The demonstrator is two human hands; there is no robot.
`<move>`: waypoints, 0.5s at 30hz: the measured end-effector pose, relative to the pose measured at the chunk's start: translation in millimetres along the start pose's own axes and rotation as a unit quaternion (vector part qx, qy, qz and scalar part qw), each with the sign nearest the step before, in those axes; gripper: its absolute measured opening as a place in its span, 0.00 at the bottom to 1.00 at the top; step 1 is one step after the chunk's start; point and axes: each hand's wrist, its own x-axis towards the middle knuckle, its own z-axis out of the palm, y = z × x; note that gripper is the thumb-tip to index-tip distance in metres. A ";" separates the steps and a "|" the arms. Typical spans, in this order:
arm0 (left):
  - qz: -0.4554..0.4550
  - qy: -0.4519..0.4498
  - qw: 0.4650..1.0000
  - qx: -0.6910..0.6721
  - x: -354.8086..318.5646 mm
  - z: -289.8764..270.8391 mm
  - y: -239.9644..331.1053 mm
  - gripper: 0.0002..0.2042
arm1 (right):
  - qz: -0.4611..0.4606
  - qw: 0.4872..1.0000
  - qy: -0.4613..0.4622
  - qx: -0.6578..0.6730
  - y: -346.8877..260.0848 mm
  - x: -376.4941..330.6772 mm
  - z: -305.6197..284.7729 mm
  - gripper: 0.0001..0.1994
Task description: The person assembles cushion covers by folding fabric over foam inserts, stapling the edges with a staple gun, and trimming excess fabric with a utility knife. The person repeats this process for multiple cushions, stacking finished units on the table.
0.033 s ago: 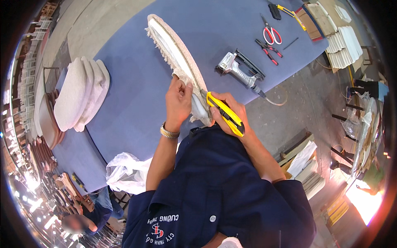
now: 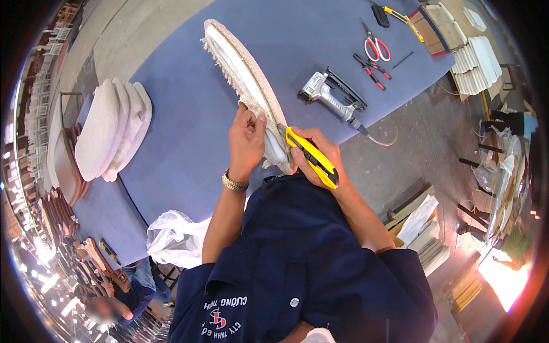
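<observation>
A long curved cushion panel (image 2: 254,63), covered in beige fabric with a frayed edge and a white inner strip, stands on edge over the near side of the table. My left hand (image 2: 247,136), with a metal watch at the wrist, pinches the loose fabric edge (image 2: 246,107) near the panel's lower part. In my right hand (image 2: 323,150) is a yellow utility knife (image 2: 311,157), its blade end touching the panel's right side beside my left fingers. The panel's near end reaches my waist.
The blue-topped table (image 2: 189,68) bears a staple gun (image 2: 331,97) with an air hose, pliers (image 2: 373,70), red-handled scissors (image 2: 376,48) and another yellow cutter (image 2: 405,23). Beige cushions (image 2: 108,131) lean at the left. A plastic bag (image 2: 174,237) hangs near my left arm. Another person (image 2: 134,288) is at lower left.
</observation>
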 end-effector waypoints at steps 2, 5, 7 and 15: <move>-0.012 0.018 1.000 -0.017 -1.6 0.2 -1.2 0.17 | -0.001 1.000 -0.013 -0.005 -0.6 0.0 -2.3 0.17; -0.039 0.029 0.996 -0.073 2.3 1.8 -15.7 0.17 | -0.020 1.000 -0.019 0.007 3.3 1.1 -4.9 0.16; -0.064 0.029 0.993 -0.095 2.2 -0.1 -19.6 0.16 | -0.033 0.999 -0.022 0.005 3.4 -0.4 -6.0 0.16; -0.114 0.060 0.969 -0.210 -4.6 4.7 -7.7 0.15 | -0.016 0.998 -0.054 -0.006 0.6 -12.4 -12.3 0.17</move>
